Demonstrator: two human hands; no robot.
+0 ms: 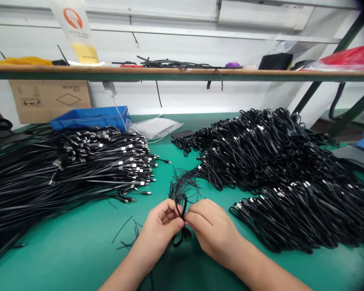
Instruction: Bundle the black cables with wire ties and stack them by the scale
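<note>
**Folded black cable point(182, 216) held up over a green surface point(87, 246)**

We hold the folded black cable in the lower middle of our view, looped upright above our grip and looped again beneath it. The fingers of our left hand point(162, 221) pinch it at its narrow middle, thumb against fingertips. Those of our right hand point(210, 226) are drawn together and pinch at the same spot from the other side; their tips are partly hidden, so we cannot tell whether anything else is gripped there.

Just beyond the cable we see a tangle of thin black strips point(183, 184), and a few loose strips point(127, 244) lie to the left, near our left forearm point(127, 266). Farther left, a broad pile of straight cables point(87, 169) spreads across the surface, most of its metal plugs point(134, 165) pointing toward the middle. On our right rises a tall heap of folded cables point(257, 149), and in front of it a lower row of folded bundles point(303, 214) lies side by side.

Behind the left pile sits a blue tray point(91, 121), with a clear plastic bag point(156, 126) beside it; a cardboard box point(48, 99) stands farther back. Above all this runs a shelf point(170, 75), carrying a white-and-yellow pouch point(79, 36), more black strips point(176, 64), a small purple object point(232, 64) and, at the right end, red plastic point(352, 56).
</note>
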